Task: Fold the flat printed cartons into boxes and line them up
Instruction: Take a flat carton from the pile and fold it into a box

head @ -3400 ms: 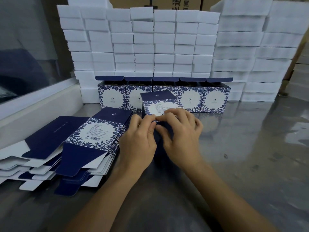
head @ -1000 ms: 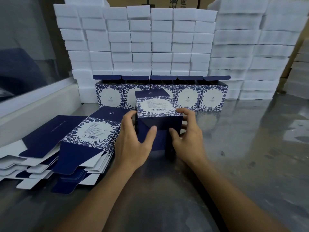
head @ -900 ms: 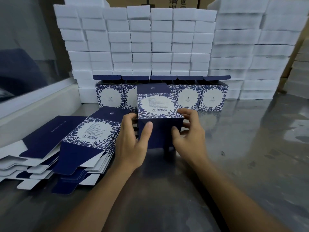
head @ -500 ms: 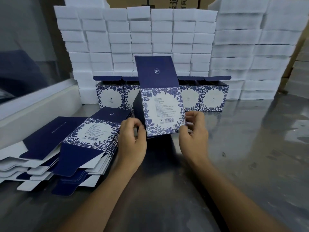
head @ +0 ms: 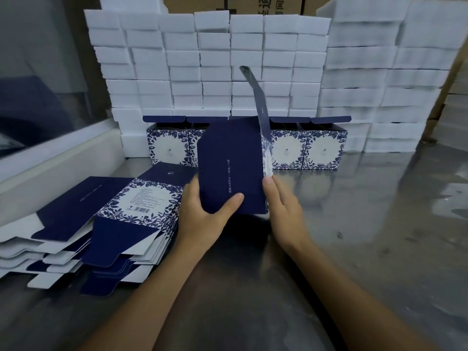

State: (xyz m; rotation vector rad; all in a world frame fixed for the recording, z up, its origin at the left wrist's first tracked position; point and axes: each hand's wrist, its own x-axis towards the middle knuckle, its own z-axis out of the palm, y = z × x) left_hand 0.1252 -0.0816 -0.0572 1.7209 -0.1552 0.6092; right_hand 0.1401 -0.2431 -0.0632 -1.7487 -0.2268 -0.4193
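Underneath, a dull, smudged metal table [head: 354, 249] runs to a wall of white foam blocks [head: 228, 59]. Leftmost, flat cartons [head: 106, 224] lie fanned. The left hand [head: 202, 219] grips the upright navy box [head: 230, 168], thumb across its face; the right hand [head: 281, 206] presses straight fingers to its edge, before the row of folded boxes [head: 304, 148].

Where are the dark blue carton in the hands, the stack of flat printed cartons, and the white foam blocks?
Dark blue carton [head: 229, 171]: head view, middle of its plain face.
Stack of flat printed cartons [head: 141, 198]: head view, top carton's label.
White foam blocks [head: 182, 59]: head view, wall's front.
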